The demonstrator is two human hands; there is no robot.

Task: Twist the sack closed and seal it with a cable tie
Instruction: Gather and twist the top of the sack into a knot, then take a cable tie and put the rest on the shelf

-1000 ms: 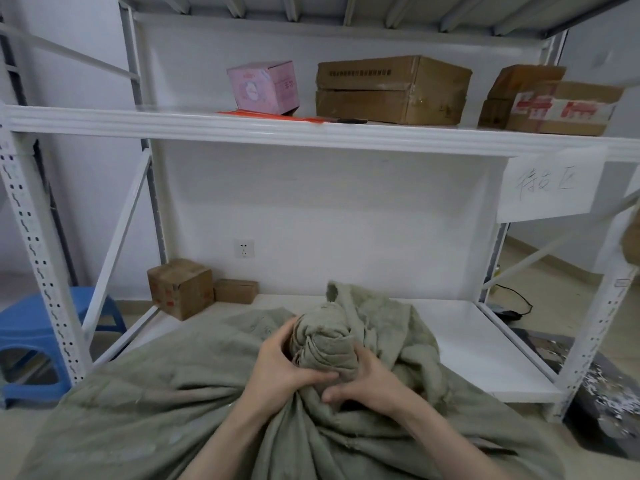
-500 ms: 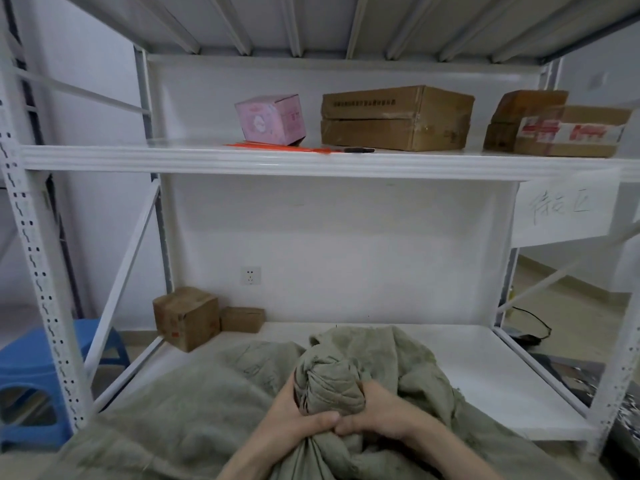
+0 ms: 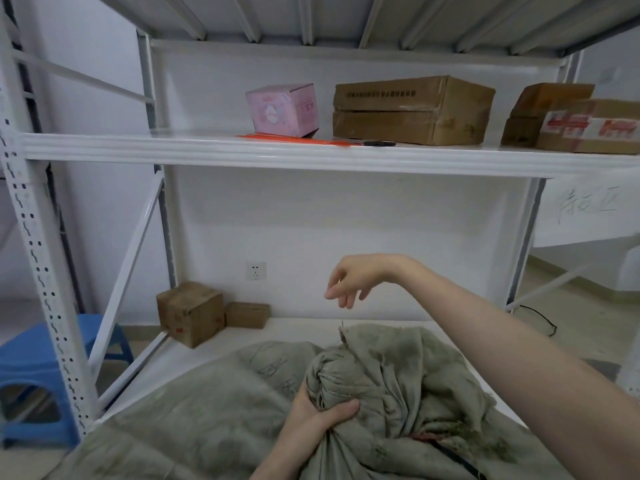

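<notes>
While the head view looks forward and down at a white metal rack (image 3: 41, 271), the grey-green sack (image 3: 207, 410) lies slumped across the rack's lowest shelf, reaching toward the camera; its mouth is gathered into a twisted neck (image 3: 332, 379) standing up near the bottom middle; the left hand (image 3: 311, 422) grips that neck from below, thumb wrapped across the front of the cloth, fingers hidden behind it; loose folds spill to the right of the twist; the right hand (image 3: 353, 278) is lifted in the air above the sack, well apart from it, wrist bent, fingers hanging loosely curled and holding nothing; on the shelf above, orange cable ties (image 3: 294, 139) lie flat near the front edge, just in front of a pink box (image 3: 282, 109); a large cardboard box (image 3: 412, 110) sits to the right of the pink one; behind the sack at left, two small cartons (image 3: 190, 311) stand side by side; a blue stool (image 3: 34, 368) stands on the floor left of the rack
</notes>
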